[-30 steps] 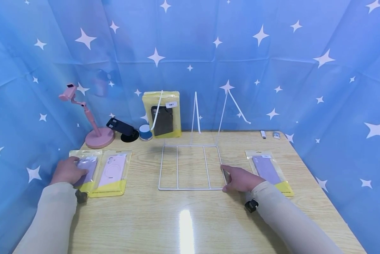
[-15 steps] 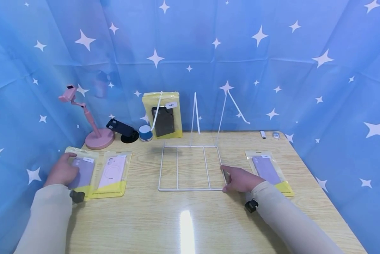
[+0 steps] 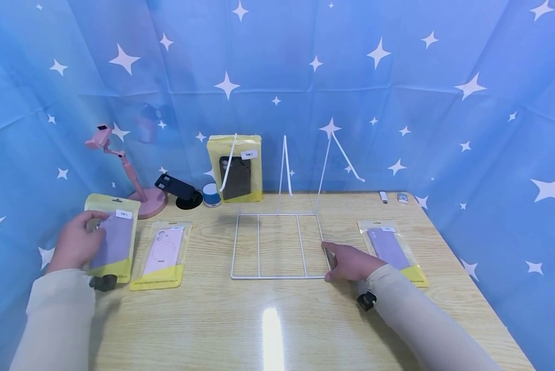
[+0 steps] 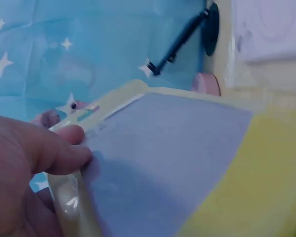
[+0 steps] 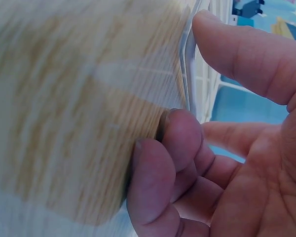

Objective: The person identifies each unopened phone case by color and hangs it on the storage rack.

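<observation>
My left hand (image 3: 75, 242) pinches the left edge of a packaged purple phone case (image 3: 115, 239), thumb in front and fingers behind. The clear pouch with its yellow bottom is tilted up at the table's left side; its hang hole shows at the top. In the left wrist view the purple case (image 4: 167, 143) faces the camera. My right hand (image 3: 351, 261) holds the right front corner of a white wire display rack (image 3: 277, 277). The right wrist view shows the thumb on the wire (image 5: 190, 69) and the other fingers curled at the tabletop.
A packaged black case (image 3: 236, 178) hangs on the rack's left hook. A pink case pouch (image 3: 163, 252) lies at left, another purple one (image 3: 391, 250) at right. Behind stand a pink phone stand (image 3: 152, 201), a black phone holder (image 3: 180, 188) and a blue speaker (image 3: 211, 195).
The left hand has taken up the left purple case pouch, drawing it leftward off the pink case pouch and tilting it up. The right hand has stayed on the rack.
</observation>
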### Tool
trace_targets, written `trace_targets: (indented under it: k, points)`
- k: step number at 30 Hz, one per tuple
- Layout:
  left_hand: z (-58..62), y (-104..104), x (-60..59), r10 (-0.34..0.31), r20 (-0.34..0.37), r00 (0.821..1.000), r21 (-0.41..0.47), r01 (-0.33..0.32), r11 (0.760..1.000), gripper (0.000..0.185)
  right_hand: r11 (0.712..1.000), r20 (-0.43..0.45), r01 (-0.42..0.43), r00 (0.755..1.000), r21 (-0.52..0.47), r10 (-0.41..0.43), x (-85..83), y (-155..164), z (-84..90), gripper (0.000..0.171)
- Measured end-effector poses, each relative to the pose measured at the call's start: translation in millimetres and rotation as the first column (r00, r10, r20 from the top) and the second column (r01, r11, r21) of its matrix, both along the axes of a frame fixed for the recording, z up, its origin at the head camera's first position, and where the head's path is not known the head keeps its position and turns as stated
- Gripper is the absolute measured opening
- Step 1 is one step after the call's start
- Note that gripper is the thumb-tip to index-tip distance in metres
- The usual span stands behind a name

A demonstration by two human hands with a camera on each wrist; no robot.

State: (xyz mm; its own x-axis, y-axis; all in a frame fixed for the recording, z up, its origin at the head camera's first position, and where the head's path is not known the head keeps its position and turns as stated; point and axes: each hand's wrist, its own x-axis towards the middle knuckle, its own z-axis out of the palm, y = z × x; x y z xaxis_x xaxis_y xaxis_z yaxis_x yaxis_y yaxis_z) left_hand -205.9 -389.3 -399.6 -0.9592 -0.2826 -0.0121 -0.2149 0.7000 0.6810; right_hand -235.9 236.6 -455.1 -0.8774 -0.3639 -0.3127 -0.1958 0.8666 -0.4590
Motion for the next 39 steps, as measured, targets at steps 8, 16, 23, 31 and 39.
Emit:
trace_targets:
  k: [8, 16, 23, 31, 39]
  points:
    - [11.6, 23.3, 3.5, -0.07, -0.084, 0.994, 0.001, 0.071, 0.997, 0.046, 1.0, 0.005, 0.012, 1.0, -0.009, -0.012, -0.8, 0.0, -1.4, 0.098]
    - [15.0, 55.8, 0.8, -0.18, -0.107, 0.978, 0.212, 0.199, 0.957, 0.041, 1.0, -0.001, 0.017, 1.0, 0.002, -0.017, -1.0, 1.2, -4.9, 0.098]
    - [7.3, 92.4, 0.3, -0.266, -0.168, 0.949, 0.164, 0.293, 0.942, 0.037, 1.0, -0.003, 0.016, 1.0, -0.008, -0.016, -1.3, 1.2, -5.2, 0.099]
    - [-7.3, 138.5, -2.1, -0.359, -0.26, 0.896, 0.175, 0.409, 0.895, 0.034, 1.0, -0.006, 0.019, 1.0, 0.001, -0.019, -1.9, 0.5, -4.5, 0.097]
    - [-13.2, 178.4, -4.7, -0.43, -0.288, 0.856, 0.268, 0.503, 0.822, 0.034, 1.0, -0.009, 0.011, 1.0, 0.003, -0.011, -1.2, -0.2, -3.2, 0.098]
